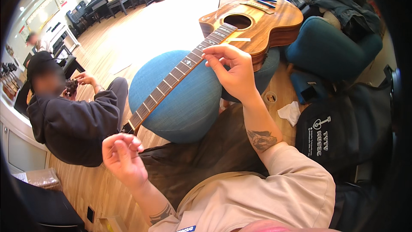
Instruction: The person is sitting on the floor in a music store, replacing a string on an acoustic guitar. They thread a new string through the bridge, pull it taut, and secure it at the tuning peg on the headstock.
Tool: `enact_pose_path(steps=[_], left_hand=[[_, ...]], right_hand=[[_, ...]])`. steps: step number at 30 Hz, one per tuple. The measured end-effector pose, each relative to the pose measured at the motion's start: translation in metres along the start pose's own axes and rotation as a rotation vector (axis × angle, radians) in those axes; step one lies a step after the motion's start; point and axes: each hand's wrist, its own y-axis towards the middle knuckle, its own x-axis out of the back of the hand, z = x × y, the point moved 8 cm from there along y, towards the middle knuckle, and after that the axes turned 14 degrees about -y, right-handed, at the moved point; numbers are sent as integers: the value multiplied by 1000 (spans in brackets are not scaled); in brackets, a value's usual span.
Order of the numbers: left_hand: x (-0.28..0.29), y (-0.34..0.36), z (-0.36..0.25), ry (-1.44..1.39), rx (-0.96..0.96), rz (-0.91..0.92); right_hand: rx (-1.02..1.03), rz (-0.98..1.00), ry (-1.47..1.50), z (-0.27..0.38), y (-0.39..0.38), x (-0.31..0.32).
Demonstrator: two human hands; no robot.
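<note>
A wooden acoustic guitar (281,25) lies across blue round seats (176,116), its long neck (173,76) reaching down toward the left; I cannot make out strings along it. Small dark slender items (266,3) rest by the bridge, and a pale strip (238,39) lies on the body. My right hand (231,68) is raised beside the upper fretboard, thumb and fingertips pinched together on something too fine to make out. My left hand (124,159) is curled just below the neck's far end; what it holds, if anything, is too small to see.
A seated person (73,116) in dark clothing works at a small object at left. Blue chairs (326,51) with dark clothes and a black bag (343,124) crowd the right. A white tissue (288,112), phone (90,214) and cardboard box (38,179) lie around. Desks (120,2) stand behind.
</note>
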Motion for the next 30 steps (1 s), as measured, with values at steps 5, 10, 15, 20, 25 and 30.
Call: enact_pose_path(steps=[5, 10, 15, 20, 25, 30], left_hand=[[-4, -3, -21, -8, -94, 21], [-44, 8, -1, -36, -74, 201], [-86, 21, 49, 64, -3, 307], [-118, 24, 90, 34, 156, 332], [-151, 39, 113, 1, 148, 353], [-168, 49, 117, -6, 73, 352]], right_hand=[[-21, -27, -91, -4, 3, 13], [24, 28, -99, 15, 1, 10], [7, 166, -40, 25, -15, 5], [-17, 199, 49, 35, -33, 7], [106, 91, -79, 39, -25, 28], [100, -52, -137, 32, -22, 55]])
